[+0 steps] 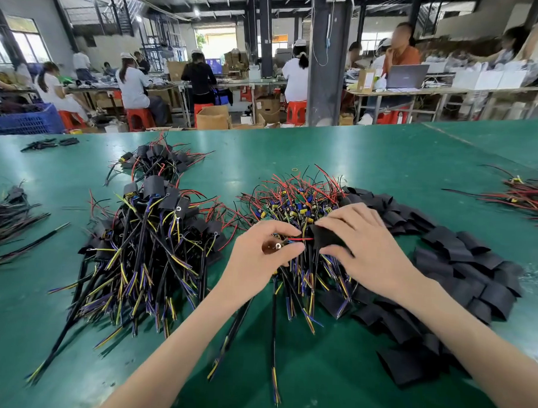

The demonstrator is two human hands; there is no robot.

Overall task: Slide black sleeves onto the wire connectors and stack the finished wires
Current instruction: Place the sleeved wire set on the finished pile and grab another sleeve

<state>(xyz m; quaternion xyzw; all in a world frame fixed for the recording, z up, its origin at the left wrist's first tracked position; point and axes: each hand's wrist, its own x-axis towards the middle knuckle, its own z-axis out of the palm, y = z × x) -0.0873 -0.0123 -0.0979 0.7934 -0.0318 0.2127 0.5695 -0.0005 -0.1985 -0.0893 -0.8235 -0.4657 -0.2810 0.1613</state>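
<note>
The black sleeve (326,237), a flat matte tube of soft material, is just above the middle heap, gripped by the curled fingers of the right hand (367,248). Its open end faces the wire (294,239), thin and red here, which the left hand (259,249) pinches between thumb and fingers close to a small shiny ring terminal (277,246). The wire reaches the mouth of the sleeve. Directly under both hands lies the heap of unsleeved wires (298,205), a tangle of red, black, yellow and blue strands that hides the table below. Touching it on the right, the loose sleeves (459,258) spread in a wide dull-black arc. To the left, after a narrow strip of mat, lies the stack of finished wires (155,229), with black caps on top and striped tails pointing to the viewer. Behind it is a smaller bundle (158,159). All rests on the glossy green table (371,152), and more red wires (527,196) lie at the far right edge.
</note>
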